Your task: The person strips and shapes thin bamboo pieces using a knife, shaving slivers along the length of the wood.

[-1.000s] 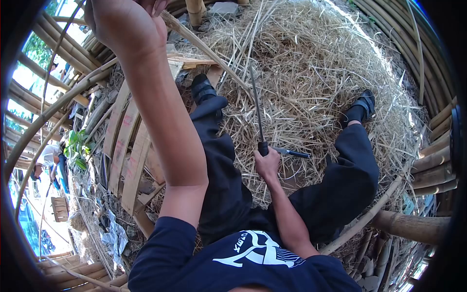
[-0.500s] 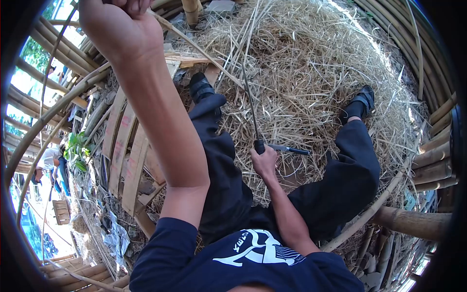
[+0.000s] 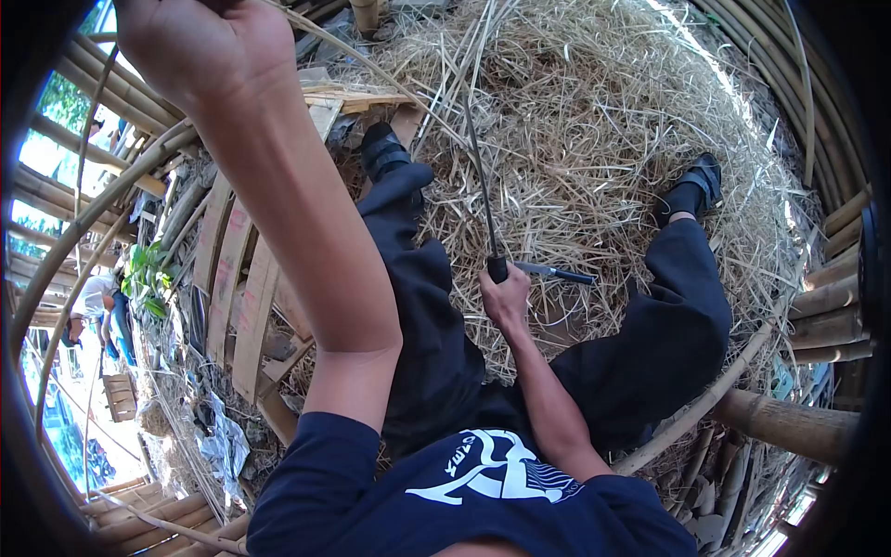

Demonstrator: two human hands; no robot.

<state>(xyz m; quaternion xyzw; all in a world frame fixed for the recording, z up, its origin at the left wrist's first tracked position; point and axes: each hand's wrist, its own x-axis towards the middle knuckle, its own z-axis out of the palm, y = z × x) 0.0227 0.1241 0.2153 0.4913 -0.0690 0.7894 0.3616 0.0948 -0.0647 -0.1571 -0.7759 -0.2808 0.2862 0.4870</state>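
Note:
My right hand [image 3: 507,297], low between my legs, is closed around the black handle of a long thin-bladed knife [image 3: 483,186], its blade pointing up and away. Close beside that hand, a second knife [image 3: 568,275] with a black handle lies on the straw. My left hand [image 3: 209,46] is raised at the top left, its fingers curled and partly cut off by the frame edge. From it a thin bamboo strip [image 3: 357,58] slants down toward the knife's blade; the grip itself is hidden. More pale strips [image 3: 473,46] lie beyond the blade.
Shredded straw [image 3: 575,139] covers the ground between my feet. Wooden slats [image 3: 237,288] lie to the left of my leg. A thick bamboo pole [image 3: 789,427] juts in at the right, and bamboo poles [image 3: 766,74] curve behind. Another person [image 3: 93,302] is far left.
My left hand has moved slightly up and left, its fingers now mostly out of frame, and the bamboo strip has shifted with it. My right hand stays nearly in place.

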